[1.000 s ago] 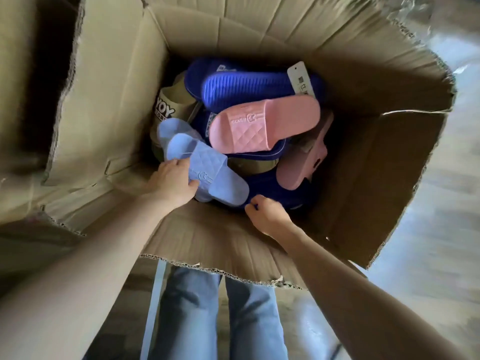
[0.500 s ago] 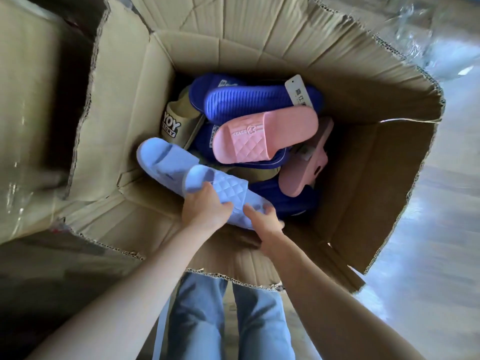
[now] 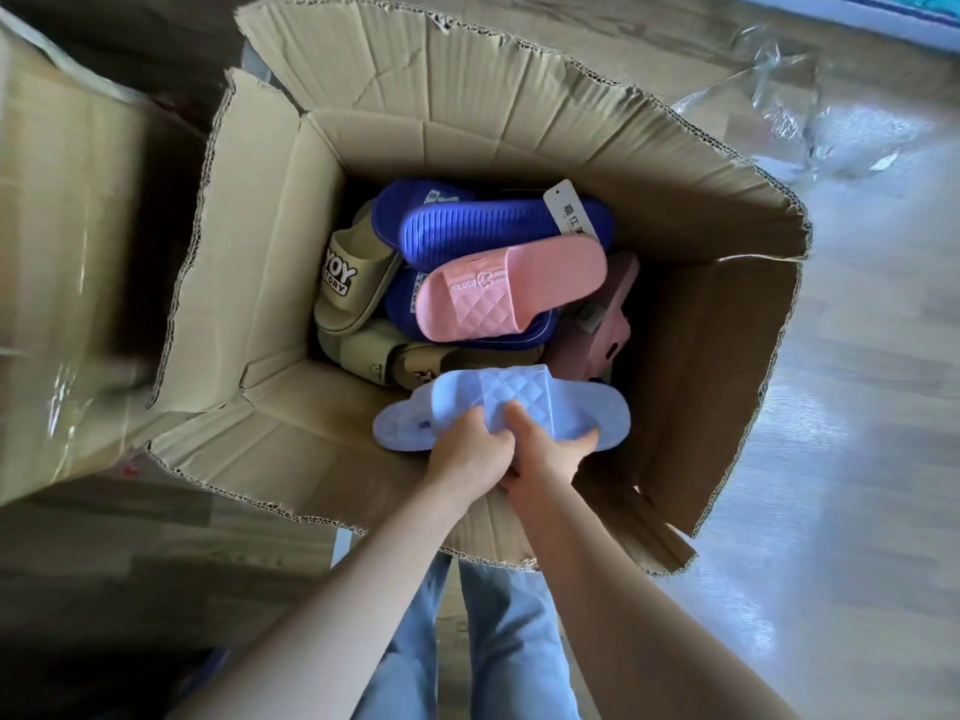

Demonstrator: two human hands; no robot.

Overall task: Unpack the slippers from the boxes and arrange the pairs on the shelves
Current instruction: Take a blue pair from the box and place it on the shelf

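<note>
The light blue slippers [image 3: 524, 405] are at the near side of the open box [image 3: 519, 142], above the pile and close to the near wall. There look to be two of them, one on top of the other. The top one shows its bumpy diamond strap.

Both hands hold them by the near edge. The left hand [image 3: 470, 454] has its fingers curled round the edge. The right hand [image 3: 550, 454] is right beside it, touching it, and is closed on the same edge, with its thumb lying on top.

More slippers lie deeper in the box. A pink slipper [image 3: 498, 288] lies on top of the pile. Behind it is a dark blue slipper [image 3: 483, 228], turned sole up, with a white tag [image 3: 570, 210]. A tan slipper [image 3: 353, 275] leans at the left. Another pink one [image 3: 618, 309] stands on its side at the right.

A second box [image 3: 67, 200] is at the left. Clear plastic [image 3: 810, 127] lies on the floor [image 3: 857, 459].
</note>
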